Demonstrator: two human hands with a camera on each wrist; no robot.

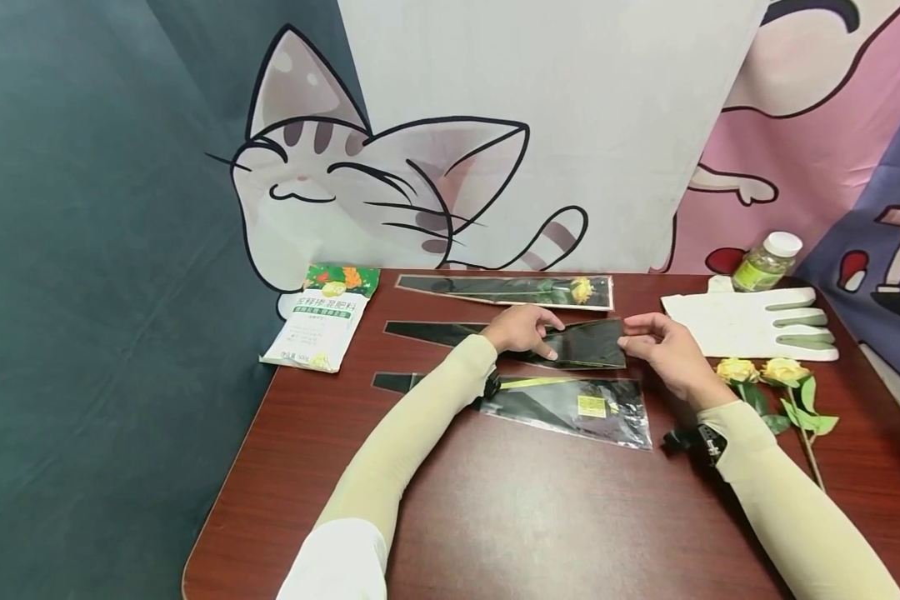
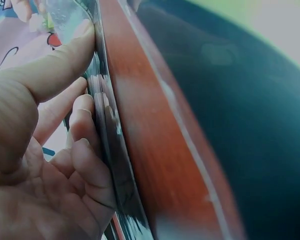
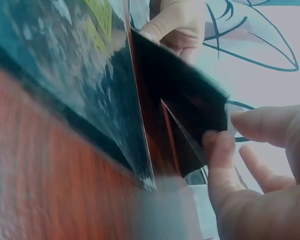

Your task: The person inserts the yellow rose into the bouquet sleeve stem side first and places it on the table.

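Observation:
A black flower sleeve (image 1: 591,343) lies in the middle of a row on the table, its wide end to the right. My left hand (image 1: 523,328) rests on this sleeve, thumb and fingertips spread against it; the left wrist view shows the thumb (image 2: 60,67) extended. At the wide end, my right hand (image 1: 667,352) pinches the edge between thumb and finger. From the right wrist view, this end of the black sleeve (image 3: 185,90) stands raised off the table. Below it lies a clear-and-black sleeve (image 1: 555,408) with a yellow label. Above is a sleeve holding a yellow rose (image 1: 582,290).
A fertilizer bag (image 1: 318,321) lies at the table's left back corner. White gloves (image 1: 742,323) and a lidded jar (image 1: 767,262) are at the right back. Two yellow roses (image 1: 783,371) lie by my right forearm. A cat-print curtain (image 1: 450,67) hangs behind the table.

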